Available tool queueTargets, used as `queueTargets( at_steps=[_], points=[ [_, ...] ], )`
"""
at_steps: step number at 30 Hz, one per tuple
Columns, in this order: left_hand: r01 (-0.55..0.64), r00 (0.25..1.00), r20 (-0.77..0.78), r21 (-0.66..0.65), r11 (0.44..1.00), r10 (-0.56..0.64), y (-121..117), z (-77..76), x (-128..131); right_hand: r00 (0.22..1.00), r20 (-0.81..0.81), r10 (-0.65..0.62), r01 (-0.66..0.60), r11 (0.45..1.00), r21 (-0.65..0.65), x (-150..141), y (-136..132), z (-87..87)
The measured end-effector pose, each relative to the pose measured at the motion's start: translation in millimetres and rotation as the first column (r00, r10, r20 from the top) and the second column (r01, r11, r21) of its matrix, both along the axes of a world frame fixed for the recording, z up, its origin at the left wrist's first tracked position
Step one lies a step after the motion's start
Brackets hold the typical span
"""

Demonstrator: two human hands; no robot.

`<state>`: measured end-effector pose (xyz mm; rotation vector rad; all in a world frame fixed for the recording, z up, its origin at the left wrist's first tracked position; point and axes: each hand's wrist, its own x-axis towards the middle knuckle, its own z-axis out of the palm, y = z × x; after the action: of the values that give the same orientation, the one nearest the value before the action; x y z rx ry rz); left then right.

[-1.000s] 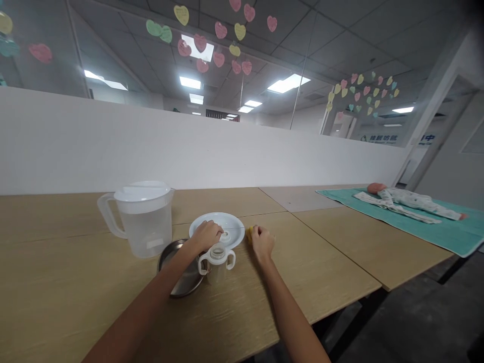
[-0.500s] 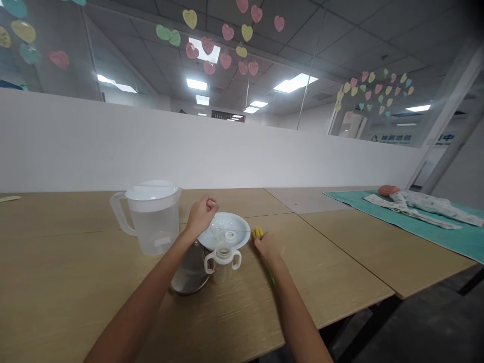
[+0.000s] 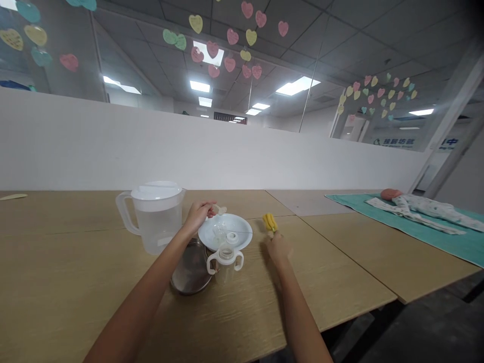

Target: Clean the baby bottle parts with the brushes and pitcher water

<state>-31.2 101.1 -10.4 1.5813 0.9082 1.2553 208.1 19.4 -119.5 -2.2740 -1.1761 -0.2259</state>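
Note:
My left hand is closed, pinching a small pale translucent piece that looks like a bottle nipple over the back left rim of a white bowl. In the bowl lie a white ring-shaped cap and a clear part. My right hand grips a bottle brush with a yellow sponge head, raised to the right of the bowl. In front of the bowl stands an uncapped clear baby bottle with two white handles. A round metal tray lies left of it, partly behind my left forearm.
A lidded translucent pitcher stands left of the bowl on the wooden table. On a teal mat at the far right lies a doll in white clothes. Behind the table runs a white wall.
My left hand has turned, bringing the pale nipple-like piece into view. My right hand has shifted right, and the brush's yellow head now points up and shows more fully.

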Motion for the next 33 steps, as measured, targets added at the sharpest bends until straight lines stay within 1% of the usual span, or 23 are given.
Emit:
queueTargets(
  at_steps=[2, 3, 4, 5, 6, 7, 8, 10, 11, 12, 14, 16, 18, 20, 23, 24, 26, 28, 29, 30, 31, 33],
  points=[
    [-0.013, 1.000, -0.021, 0.039, 0.999, 0.014, 2.7, -1.1, 0.9, 0.997, 0.005, -0.072, 0.071, 0.996, 0.051, -0.4, -2.0, 5.5],
    [-0.020, 0.999, -0.032, 0.061, 0.998, 0.022, 3.8, -1.4, 1.3, 0.995, 0.015, -0.100, 0.098, 0.990, 0.101, -2.7, -2.5, 8.2],
    [-0.025, 0.999, -0.043, 0.082, 0.996, 0.028, 4.4, -1.6, 1.7, 0.994, 0.038, -0.107, 0.098, 0.979, 0.180, -6.3, -2.7, 10.3],
    [-0.027, 0.998, -0.054, 0.102, 0.994, 0.032, 4.5, -1.7, 2.2, 0.993, 0.072, -0.097, 0.074, 0.960, 0.269, -11.0, -2.7, 11.7],
    [-0.024, 0.997, -0.068, 0.116, 0.993, 0.032, 3.8, -1.7, 2.9, 0.991, 0.119, -0.067, 0.021, 0.935, 0.353, -16.4, -2.4, 12.2],
    [-0.018, 0.996, -0.082, 0.127, 0.992, 0.029, 2.5, -1.7, 3.8, 0.984, 0.178, -0.020, -0.057, 0.907, 0.418, -22.1, -2.0, 11.7],
    [-0.010, 0.995, -0.096, 0.134, 0.991, 0.023, 0.3, -1.4, 5.0, 0.970, 0.241, 0.041, -0.149, 0.881, 0.449, -27.5, -1.4, 10.6],
    [0.016, 0.993, -0.121, 0.139, 0.990, 0.001, -6.2, 0.1, 8.2, 0.924, 0.346, 0.165, -0.310, 0.853, 0.420, -36.2, 0.1, 7.2],
    [0.036, 0.991, -0.130, 0.139, 0.990, -0.018, -10.3, 1.5, 10.0, 0.901, 0.381, 0.209, -0.360, 0.848, 0.388, -38.9, 1.1, 5.5],
    [0.058, 0.990, -0.132, 0.140, 0.988, -0.039, -14.8, 3.5, 11.9, 0.886, 0.401, 0.233, -0.385, 0.852, 0.355, -40.5, 2.1, 4.1],
    [0.103, 0.990, -0.111, 0.148, 0.984, -0.087, -23.8, 8.4, 15.0, 0.881, 0.408, 0.238, -0.376, 0.876, 0.301, -40.4, 4.2, 2.1],
    [0.128, 0.990, -0.082, 0.174, 0.976, -0.115, -30.6, 13.1, 16.9, 0.891, 0.396, 0.221, -0.347, 0.895, 0.281, -38.0, 5.9, 1.0],
    [0.129, 0.990, -0.083, 0.222, 0.967, -0.113, -33.4, 15.7, 17.5, 0.896, 0.384, 0.223, -0.352, 0.884, 0.308, -35.8, 6.9, -0.1],
    [0.097, 0.989, -0.131, 0.283, 0.954, -0.062, -32.5, 15.9, 16.7, 0.887, 0.385, 0.255, -0.403, 0.834, 0.378, -35.6, 7.2, -1.6],
    [-0.004, 0.961, -0.254, 0.391, 0.920, 0.112, -29.0, 14.9, 12.9, 0.859, 0.404, 0.315, -0.492, 0.727, 0.479, -38.0, 6.7, -4.0],
    [-0.038, 0.942, -0.287, 0.425, 0.904, 0.174, -28.5, 15.2, 10.9, 0.852, 0.406, 0.330, -0.508, 0.704, 0.497, -38.8, 6.4, -4.5],
    [-0.092, 0.906, -0.323, 0.478, 0.873, 0.272, -29.1, 17.0, 6.3, 0.847, 0.400, 0.351, -0.523, 0.688, 0.504, -39.6, 5.7, -5.2],
    [-0.131, 0.880, -0.334, 0.510, 0.850, 0.337, -30.7, 19.6, 1.8, 0.849, 0.397, 0.350, -0.518, 0.700, 0.492, -39.1, 4.9, -5.2],
    [-0.141, 0.874, -0.336, 0.514, 0.846, 0.350, -31.3, 20.6, 0.1, 0.849, 0.401, 0.343, -0.514, 0.709, 0.483, -38.7, 4.5, -5.0],
    [-0.140, 0.880, -0.334, 0.498, 0.856, 0.338, -31.5, 21.2, -0.8, 0.847, 0.409, 0.339, -0.514, 0.716, 0.472, -38.4, 4.2, -4.6],
    [-0.122, 0.899, -0.324, 0.459, 0.880, 0.294, -31.4, 21.3, -1.0, 0.841, 0.419, 0.343, -0.522, 0.720, 0.457, -38.2, 3.9, -4.2],
    [-0.034, 0.959, -0.255, 0.328, 0.944, 0.124, -30.7, 20.0, 1.3, 0.813, 0.439, 0.382, -0.560, 0.722, 0.407, -38.5, 3.7, -3.0]
  ],
)
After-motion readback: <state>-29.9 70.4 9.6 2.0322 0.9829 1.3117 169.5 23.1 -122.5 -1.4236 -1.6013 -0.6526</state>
